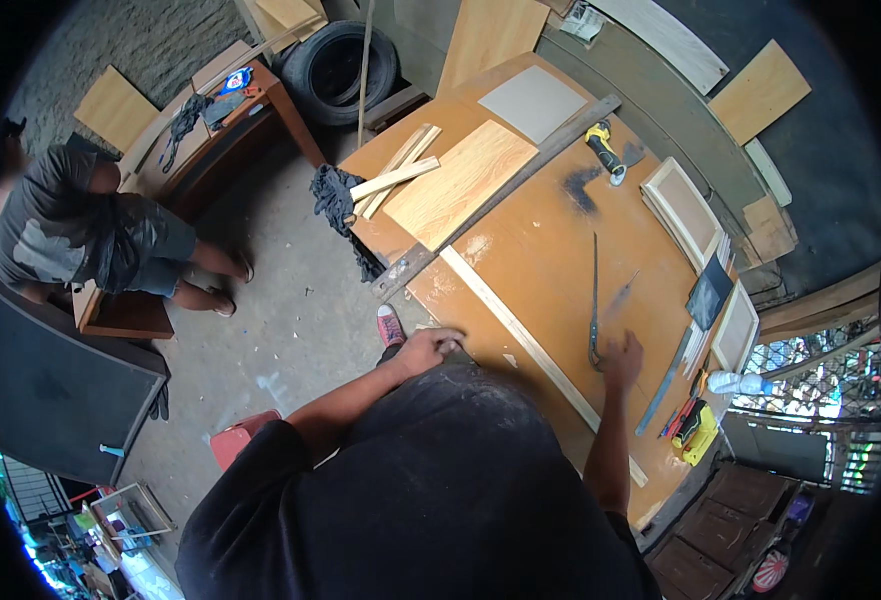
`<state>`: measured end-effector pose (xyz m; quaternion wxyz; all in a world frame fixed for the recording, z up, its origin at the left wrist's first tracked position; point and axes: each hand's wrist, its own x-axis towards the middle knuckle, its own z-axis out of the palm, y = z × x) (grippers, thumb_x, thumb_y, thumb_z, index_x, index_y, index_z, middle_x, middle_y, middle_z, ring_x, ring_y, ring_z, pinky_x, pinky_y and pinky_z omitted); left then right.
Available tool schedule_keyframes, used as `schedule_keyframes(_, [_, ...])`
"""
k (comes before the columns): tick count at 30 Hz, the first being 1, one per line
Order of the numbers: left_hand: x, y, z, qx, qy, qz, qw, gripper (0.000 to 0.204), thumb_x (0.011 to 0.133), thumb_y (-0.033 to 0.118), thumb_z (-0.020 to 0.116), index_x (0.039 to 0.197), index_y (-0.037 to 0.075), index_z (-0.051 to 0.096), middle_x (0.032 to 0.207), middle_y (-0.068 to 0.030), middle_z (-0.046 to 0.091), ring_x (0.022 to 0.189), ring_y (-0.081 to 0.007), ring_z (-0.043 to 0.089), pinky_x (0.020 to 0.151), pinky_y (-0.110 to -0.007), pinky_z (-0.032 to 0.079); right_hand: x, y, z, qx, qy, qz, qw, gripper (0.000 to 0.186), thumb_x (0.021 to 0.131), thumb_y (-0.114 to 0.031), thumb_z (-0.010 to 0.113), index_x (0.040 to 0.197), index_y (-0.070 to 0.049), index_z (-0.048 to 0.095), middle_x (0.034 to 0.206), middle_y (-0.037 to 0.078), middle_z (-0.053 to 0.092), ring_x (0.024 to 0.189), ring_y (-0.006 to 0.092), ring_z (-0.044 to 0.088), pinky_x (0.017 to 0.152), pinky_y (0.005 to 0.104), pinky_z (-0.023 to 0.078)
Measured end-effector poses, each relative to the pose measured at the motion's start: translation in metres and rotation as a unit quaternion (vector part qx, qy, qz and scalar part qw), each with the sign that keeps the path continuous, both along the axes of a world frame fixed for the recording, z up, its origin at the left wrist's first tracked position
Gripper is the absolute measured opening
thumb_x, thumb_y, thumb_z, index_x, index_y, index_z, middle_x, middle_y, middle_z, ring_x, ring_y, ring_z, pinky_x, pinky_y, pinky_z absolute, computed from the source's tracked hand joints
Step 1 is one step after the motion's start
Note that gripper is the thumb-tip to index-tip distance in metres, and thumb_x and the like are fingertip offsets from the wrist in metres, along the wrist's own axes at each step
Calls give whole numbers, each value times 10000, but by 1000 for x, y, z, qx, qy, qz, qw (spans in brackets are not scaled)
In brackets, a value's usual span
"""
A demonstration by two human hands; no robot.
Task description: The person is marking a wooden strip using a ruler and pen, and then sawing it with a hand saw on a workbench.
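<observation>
At the near left edge of the orange-brown table (pixel 440 285) is my left hand (pixel 432 350), its fingers curled together. What they hold, if anything, does not show. My right hand (pixel 622 362) hovers over the table with its fingers apart and nothing visible in it. Just left of that hand lies a thin dark tool (pixel 593 300) with a curved end, its kind unclear. A long pale wood strip (pixel 520 332) runs diagonally across the table between my hands.
A wood-grain board (pixel 465 180) and loose wood strips (pixel 395 178) lie at the far left of the table, beside a long metal bar (pixel 500 200). A yellow power tool (pixel 605 150), framed panels (pixel 685 210) and a yellow-black tool (pixel 695 432) occupy its right side. Another person (pixel 90 220) stands left.
</observation>
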<state>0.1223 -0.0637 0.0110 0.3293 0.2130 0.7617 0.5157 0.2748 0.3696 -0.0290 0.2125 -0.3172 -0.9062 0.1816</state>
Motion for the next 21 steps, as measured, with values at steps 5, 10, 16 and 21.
schedule_keyframes(5, [-11, 20, 32, -11, 120, -2, 993, 360, 922, 130, 644, 1274, 52, 639, 1190, -177, 686, 984, -314, 693, 896, -383, 544, -59, -46, 6, -28, -64, 38, 997, 588, 838, -308, 750, 1322, -36, 557, 1187, 248, 616, 1135, 413, 578, 966, 497, 479])
schedule_keyframes(10, [-18, 14, 33, -9, 159, 15, 987, 367, 913, 145, 647, 1265, 43, 636, 1225, -184, 658, 1038, -332, 665, 942, -399, 519, -60, -43, 2, -38, -94, 0, 995, 455, 838, -228, 682, 1250, -55, 591, 1103, 234, 618, 1018, 417, 619, 878, 516, 507])
schedule_keyframes(16, [-37, -8, 40, -15, 172, 13, 985, 361, 913, 139, 641, 1261, 43, 634, 1214, -189, 656, 1023, -322, 671, 931, -404, 522, -46, -47, 13, -23, -72, -41, 996, 316, 846, -195, 651, 1128, -54, 648, 965, 221, 649, 935, 402, 632, 822, 514, 507])
schedule_keyframes(21, [-81, -18, 24, -44, 238, 127, 962, 367, 882, 148, 674, 1231, 43, 632, 1117, -203, 662, 935, -343, 672, 866, -418, 535, -29, -99, 57, -58, -26, -36, 997, 403, 817, -208, 720, 1180, -47, 656, 1031, 214, 656, 966, 384, 634, 846, 496, 511])
